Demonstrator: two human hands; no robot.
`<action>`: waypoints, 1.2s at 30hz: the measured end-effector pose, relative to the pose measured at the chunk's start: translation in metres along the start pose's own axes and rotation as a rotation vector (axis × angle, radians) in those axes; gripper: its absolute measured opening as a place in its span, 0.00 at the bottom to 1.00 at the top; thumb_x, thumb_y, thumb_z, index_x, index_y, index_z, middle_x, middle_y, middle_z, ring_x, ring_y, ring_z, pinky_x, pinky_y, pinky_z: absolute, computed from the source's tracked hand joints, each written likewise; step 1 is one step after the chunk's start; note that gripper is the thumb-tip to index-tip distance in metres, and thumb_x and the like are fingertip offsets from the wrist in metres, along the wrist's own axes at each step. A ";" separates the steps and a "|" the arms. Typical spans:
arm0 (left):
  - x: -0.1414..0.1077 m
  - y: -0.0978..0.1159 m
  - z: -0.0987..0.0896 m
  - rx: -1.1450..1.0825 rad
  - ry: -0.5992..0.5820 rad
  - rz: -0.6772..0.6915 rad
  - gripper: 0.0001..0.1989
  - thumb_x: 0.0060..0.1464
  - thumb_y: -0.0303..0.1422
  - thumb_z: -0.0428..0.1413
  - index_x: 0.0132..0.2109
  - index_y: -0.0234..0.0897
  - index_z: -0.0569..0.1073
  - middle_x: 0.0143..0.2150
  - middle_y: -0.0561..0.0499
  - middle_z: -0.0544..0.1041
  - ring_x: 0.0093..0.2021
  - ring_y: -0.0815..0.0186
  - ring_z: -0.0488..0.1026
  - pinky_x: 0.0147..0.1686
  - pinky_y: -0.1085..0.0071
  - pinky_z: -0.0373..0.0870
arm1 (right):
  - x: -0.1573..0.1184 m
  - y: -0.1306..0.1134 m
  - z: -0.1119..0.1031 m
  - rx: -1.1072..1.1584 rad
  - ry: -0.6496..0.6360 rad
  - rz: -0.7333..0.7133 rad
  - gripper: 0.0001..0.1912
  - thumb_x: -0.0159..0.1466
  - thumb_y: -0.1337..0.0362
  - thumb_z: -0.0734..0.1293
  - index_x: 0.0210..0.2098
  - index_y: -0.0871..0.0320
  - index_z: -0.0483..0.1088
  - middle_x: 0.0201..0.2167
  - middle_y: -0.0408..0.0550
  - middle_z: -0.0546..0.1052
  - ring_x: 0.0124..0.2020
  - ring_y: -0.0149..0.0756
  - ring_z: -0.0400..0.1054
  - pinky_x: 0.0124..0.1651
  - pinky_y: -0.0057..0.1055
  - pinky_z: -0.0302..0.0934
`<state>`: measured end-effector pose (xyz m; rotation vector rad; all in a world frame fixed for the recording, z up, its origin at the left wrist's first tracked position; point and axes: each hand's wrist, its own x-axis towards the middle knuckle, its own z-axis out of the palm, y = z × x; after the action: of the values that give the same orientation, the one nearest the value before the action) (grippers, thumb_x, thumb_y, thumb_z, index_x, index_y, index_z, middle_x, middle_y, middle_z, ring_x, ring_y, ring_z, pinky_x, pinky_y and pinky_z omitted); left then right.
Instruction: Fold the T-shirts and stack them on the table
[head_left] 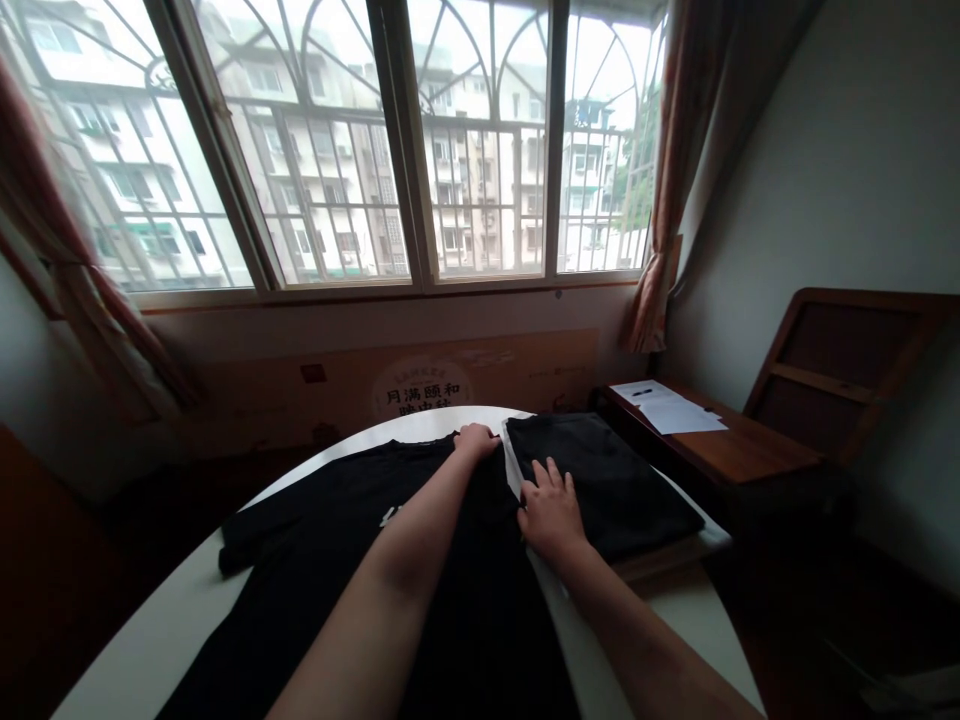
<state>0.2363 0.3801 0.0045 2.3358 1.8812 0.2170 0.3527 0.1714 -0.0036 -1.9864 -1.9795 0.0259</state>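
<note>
A black T-shirt (pixel 322 560) with a small white print on its chest lies spread on a round white table (pixel 217 610). My left hand (pixel 476 440) is closed on its shoulder beside the collar, the forearm crossing over the chest. Over at the right sleeve, my right hand (pixel 553 515) pinches the sleeve edge between thumb and forefinger, its other fingers spread above a stack of folded garments. A folded black garment (pixel 622 480) tops that stack, with paler cloth showing under its edges. The shirt's lower end runs out of view below.
To the right stands a brown wooden bench or low table (pixel 772 450) bearing white papers (pixel 675 410) and a pen. A large cardboard box (pixel 337 375) with printed characters leans under the barred window (pixel 480 200). Curtains (pixel 660 250) hang at both sides.
</note>
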 end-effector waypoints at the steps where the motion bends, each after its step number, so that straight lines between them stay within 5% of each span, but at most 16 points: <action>1: 0.003 0.000 0.003 -0.010 -0.001 -0.007 0.20 0.62 0.48 0.55 0.50 0.36 0.75 0.54 0.44 0.76 0.55 0.57 0.72 0.55 0.52 0.69 | 0.000 0.000 0.000 -0.002 0.000 0.005 0.16 0.62 0.63 0.63 0.48 0.59 0.75 0.70 0.57 0.58 0.73 0.55 0.42 0.69 0.55 0.39; 13: 0.009 0.000 0.025 -0.047 0.184 -0.011 0.16 0.63 0.43 0.52 0.45 0.41 0.79 0.53 0.44 0.78 0.56 0.53 0.71 0.60 0.49 0.59 | 0.003 0.000 0.006 -0.054 -0.008 0.032 0.20 0.63 0.66 0.61 0.53 0.61 0.73 0.70 0.58 0.58 0.73 0.58 0.40 0.68 0.63 0.34; 20: -0.004 -0.002 0.007 -0.065 0.299 0.057 0.18 0.66 0.35 0.46 0.54 0.36 0.75 0.56 0.40 0.76 0.57 0.56 0.71 0.57 0.62 0.65 | 0.001 -0.003 -0.003 -0.002 0.022 -0.096 0.22 0.64 0.72 0.59 0.54 0.52 0.73 0.67 0.50 0.63 0.72 0.51 0.44 0.70 0.58 0.31; 24: -0.028 -0.005 0.007 -0.072 0.218 0.251 0.18 0.65 0.30 0.43 0.52 0.40 0.77 0.52 0.46 0.79 0.53 0.60 0.74 0.55 0.67 0.67 | 0.001 -0.003 -0.005 0.030 -0.022 -0.146 0.21 0.64 0.73 0.58 0.48 0.50 0.77 0.49 0.49 0.78 0.58 0.47 0.61 0.69 0.59 0.34; 28: -0.049 -0.007 0.025 -0.050 0.094 0.412 0.19 0.64 0.35 0.48 0.57 0.41 0.74 0.61 0.47 0.74 0.60 0.60 0.70 0.60 0.68 0.64 | 0.001 -0.003 -0.003 -0.003 -0.052 -0.124 0.20 0.64 0.74 0.58 0.44 0.52 0.79 0.44 0.52 0.79 0.53 0.47 0.63 0.67 0.61 0.36; 36: -0.039 -0.010 0.040 0.002 -0.035 0.374 0.31 0.66 0.47 0.44 0.71 0.40 0.56 0.74 0.43 0.52 0.74 0.53 0.47 0.70 0.46 0.43 | -0.002 -0.008 -0.010 -0.068 -0.098 -0.158 0.21 0.64 0.74 0.58 0.43 0.53 0.81 0.44 0.53 0.79 0.51 0.49 0.63 0.66 0.62 0.38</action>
<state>0.2262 0.3438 -0.0374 2.6560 1.4139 0.2092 0.3469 0.1666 0.0076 -1.8966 -2.2215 0.0184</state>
